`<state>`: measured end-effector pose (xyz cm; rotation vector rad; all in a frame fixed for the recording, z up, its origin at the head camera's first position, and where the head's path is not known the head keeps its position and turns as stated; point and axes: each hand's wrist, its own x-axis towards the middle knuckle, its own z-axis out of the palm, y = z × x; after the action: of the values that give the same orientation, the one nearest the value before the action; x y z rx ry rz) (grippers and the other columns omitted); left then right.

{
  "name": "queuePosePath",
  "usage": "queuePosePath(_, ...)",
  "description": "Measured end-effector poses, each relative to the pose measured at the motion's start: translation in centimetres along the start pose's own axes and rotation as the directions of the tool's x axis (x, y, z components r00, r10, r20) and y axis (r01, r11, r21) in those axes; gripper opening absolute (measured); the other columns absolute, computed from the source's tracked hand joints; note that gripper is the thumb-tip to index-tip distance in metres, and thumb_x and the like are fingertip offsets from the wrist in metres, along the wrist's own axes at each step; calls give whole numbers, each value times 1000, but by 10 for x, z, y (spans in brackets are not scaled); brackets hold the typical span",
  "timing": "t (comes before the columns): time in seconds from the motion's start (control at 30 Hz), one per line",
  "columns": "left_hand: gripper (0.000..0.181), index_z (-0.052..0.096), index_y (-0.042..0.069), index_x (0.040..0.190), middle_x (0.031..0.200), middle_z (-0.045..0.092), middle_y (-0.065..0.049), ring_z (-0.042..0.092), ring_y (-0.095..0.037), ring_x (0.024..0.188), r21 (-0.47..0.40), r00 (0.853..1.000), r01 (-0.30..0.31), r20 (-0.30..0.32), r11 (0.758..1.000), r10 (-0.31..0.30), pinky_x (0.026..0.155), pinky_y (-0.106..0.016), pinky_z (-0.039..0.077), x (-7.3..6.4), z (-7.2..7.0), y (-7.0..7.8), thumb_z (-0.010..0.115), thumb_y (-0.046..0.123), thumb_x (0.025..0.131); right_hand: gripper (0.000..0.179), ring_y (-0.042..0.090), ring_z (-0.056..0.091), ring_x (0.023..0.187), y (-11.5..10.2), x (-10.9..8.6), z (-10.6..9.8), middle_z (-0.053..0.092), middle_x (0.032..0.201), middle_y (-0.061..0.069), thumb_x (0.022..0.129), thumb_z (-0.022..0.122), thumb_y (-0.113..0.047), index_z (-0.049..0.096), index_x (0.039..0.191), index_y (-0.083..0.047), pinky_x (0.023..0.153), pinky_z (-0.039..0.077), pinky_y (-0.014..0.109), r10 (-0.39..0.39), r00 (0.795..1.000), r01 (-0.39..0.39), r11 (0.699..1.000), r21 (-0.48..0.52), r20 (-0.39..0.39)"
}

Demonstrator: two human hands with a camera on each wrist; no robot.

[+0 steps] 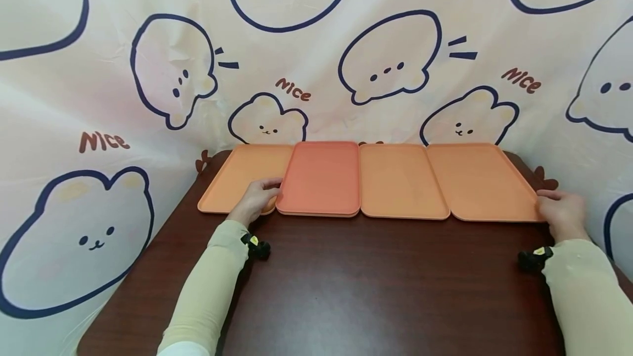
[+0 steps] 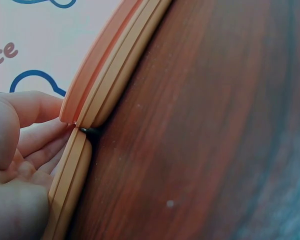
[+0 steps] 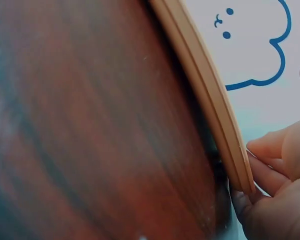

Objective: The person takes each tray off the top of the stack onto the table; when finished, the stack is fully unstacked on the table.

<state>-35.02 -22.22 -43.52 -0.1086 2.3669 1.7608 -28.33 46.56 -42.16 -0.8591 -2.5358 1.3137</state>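
Observation:
A coral-red tray (image 1: 320, 180) lies stacked on an orange tray, whose rim (image 2: 97, 107) shows below it in the left wrist view. My left hand (image 1: 255, 199) reaches over the leftmost orange tray (image 1: 227, 188) and pinches the coral tray's left edge near its front corner. At the far right, my right hand (image 1: 564, 213) pinches the front right corner of the rightmost orange tray (image 1: 487, 183). The right wrist view shows fingers around that tray's rim (image 3: 217, 107). Some of the left fingers are hidden behind the tray edges.
Another orange tray (image 1: 403, 183) lies between the coral tray and the rightmost one, all side by side along the table's far edge. The dark brown wooden table (image 1: 376, 284) extends in front of them. Behind hangs a pale cloth (image 1: 321, 65) printed with cartoon bears.

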Motion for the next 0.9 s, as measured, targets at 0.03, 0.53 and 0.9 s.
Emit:
queuePosePath(0.03, 51, 54, 10, 159, 171, 43, -12, 40, -24, 154, 2, 1000, 0, -1, 1000, 0, 116, -38, 45, 0, 0, 0, 62, 12, 108, 55, 43, 44, 138, 0, 0, 2, 43, 162, 32, 105, 49, -18, 52, 151, 13, 76, 43, 17, -21, 1000, 21, 999, -25, 2)
queuePosePath(0.53, 52, 53, 6, 159, 171, 43, -14, 33, -28, 161, -12, 1000, -22, -4, 1000, 22, 129, -48, 36, -1, -1, 0, 62, 12, 108, 57, 45, 40, 139, -11, -12, 3, 43, 163, 31, 113, 41, -31, 47, 158, 4, 75, 38, 16, -146, 989, 145, 987, -73, 1)
queuePosePath(0.9, 50, 55, 6, 158, 169, 46, -15, 41, -24, 152, -10, 1000, -28, 0, 1000, 28, 110, -32, 47, -2, -1, -1, 61, 13, 109, 54, -9, 64, 93, -43, -32, 40, 72, 133, 19, 115, 46, -33, 56, 151, 6, 74, 52, 13, -371, 922, 377, 925, -43, 111)
